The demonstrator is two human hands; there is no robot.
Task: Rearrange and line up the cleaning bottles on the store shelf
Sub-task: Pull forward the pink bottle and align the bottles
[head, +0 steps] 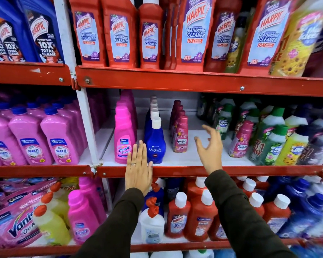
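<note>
Head view looks at the middle shelf [175, 172], where three short files of bottles stand with gaps between them. The left hand [138, 170] lies flat, fingers straight and together, against the red front lip, its fingertips reaching up between the pink Vanish bottle [123, 135] at its 11 o'clock and the blue Ujala bottle [155, 142] at its 1 o'clock; it grips nothing. The right hand [210, 148] hangs in the air with fingers spread and curled apart, empty, over bare white shelf. The front Comfort bottle [180, 135] stands upright just at its 9 o'clock, heading a file that runs straight back toward 12. A second, stray Comfort bottle [240, 140] leans among the green Max Kleen bottles [268, 144] at the hand's 3 o'clock, its long axis tilted off vertical. The right hand is plainly the nearer to both Comfort bottles. Its open fingers seem turned toward the stray one, though motion blur on that side makes this uncertain. I judge that bottle belongs across the gap, at 9 o'clock, in the file
</note>
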